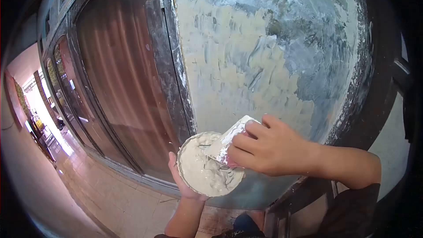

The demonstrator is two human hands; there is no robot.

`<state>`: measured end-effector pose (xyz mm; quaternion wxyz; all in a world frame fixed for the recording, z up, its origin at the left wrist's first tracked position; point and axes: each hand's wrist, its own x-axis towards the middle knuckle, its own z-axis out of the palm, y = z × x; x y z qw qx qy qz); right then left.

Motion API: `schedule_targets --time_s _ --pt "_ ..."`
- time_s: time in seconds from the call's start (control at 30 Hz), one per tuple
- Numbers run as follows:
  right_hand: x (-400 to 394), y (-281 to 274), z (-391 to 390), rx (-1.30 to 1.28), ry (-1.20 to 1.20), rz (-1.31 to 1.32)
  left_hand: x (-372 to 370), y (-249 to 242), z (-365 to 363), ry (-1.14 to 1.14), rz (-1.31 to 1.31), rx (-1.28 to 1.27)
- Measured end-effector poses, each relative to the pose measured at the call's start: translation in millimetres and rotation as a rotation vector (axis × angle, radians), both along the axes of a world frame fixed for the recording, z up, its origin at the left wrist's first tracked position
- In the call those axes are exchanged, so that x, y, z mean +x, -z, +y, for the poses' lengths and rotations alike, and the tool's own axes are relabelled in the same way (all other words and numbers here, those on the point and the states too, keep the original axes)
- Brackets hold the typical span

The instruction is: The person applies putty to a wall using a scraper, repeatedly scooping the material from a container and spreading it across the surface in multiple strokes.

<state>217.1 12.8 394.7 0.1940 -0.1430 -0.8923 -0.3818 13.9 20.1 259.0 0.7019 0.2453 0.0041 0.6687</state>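
The left hand (183, 180) held from below a round pan (207, 164) of thick, wet white putty. The right hand (264, 147) had its grip closed on a flat metal scraper (229, 141), its blade pointing down-left into the pan, below the rough plastered panel (264, 48).

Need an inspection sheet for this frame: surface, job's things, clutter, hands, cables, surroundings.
Surface: wall panel, partly coated in pale putty, bare grey patches upper right.
Job's things: round pan of putty; scraper blade, smeared, dipped into the pan.
Clutter: nothing seen.
Hands: left hand supports the pan from below; right hand grips the scraper.
Cables: nothing seen.
Surroundings: dark door frame, reddish glass door at left, tiled floor.
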Motion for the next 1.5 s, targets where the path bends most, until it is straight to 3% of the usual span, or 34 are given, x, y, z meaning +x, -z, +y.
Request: schedule_targets --time_s 0.37,0.43,0.5,0.57,0.77,0.83,0.97,1.03,1.1,1.13,1.17,1.37,1.4,1.5 --pt "18.5 -16.2 6.0 -0.016 0.149 0.040 1.2 11.1 12.6 0.136 -0.081 -0.035" --pt "25.0 -27.6 13.6 -0.010 0.215 0.108 3.1 4.9 10.7 0.114 0.037 -0.041" --pt "34.2 -43.1 22.2 -0.069 0.290 0.147 -0.9 9.7 12.4 0.280 -0.126 0.061" --pt "49.0 -59.7 35.9 -0.062 0.336 0.307 -2.9 14.7 16.5 0.159 -0.048 -0.042" --pt "88.1 -122.1 63.5 -0.091 0.431 0.616 -8.4 9.0 20.5 0.352 -0.177 0.145" --pt "98.9 -141.5 69.8 -0.237 0.429 0.787 -12.2 16.3 27.9 0.130 -0.089 -0.092" --pt "117.4 -162.6 84.1 -0.146 0.370 0.778 -18.9 12.0 30.4 0.195 -0.093 0.004" --pt "113.9 -168.8 81.1 -0.369 0.464 0.952 -22.2 7.3 29.1 0.203 -0.070 0.033" --pt "124.7 -170.4 94.8 -0.292 0.401 0.881 -26.4 7.1 29.4 0.220 -0.094 0.063" --pt "123.0 -171.2 95.6 -0.321 0.438 0.884 -29.0 15.0 36.3 0.128 -0.203 -0.100" --pt "121.8 -171.7 97.0 -0.350 0.475 0.887 -29.5 14.7 36.4 0.128 -0.204 -0.100" --pt "133.8 -169.8 121.9 -0.237 0.399 0.846 -33.2 10.6 32.9 0.132 -0.063 0.048" --pt "133.0 -174.5 114.9 -0.284 0.393 0.840 -33.1 11.2 33.4 0.044 -0.033 -0.047" --pt "119.7 -179.6 93.1 -0.429 0.493 0.988 -35.4 13.4 32.6 0.118 -0.081 0.004"
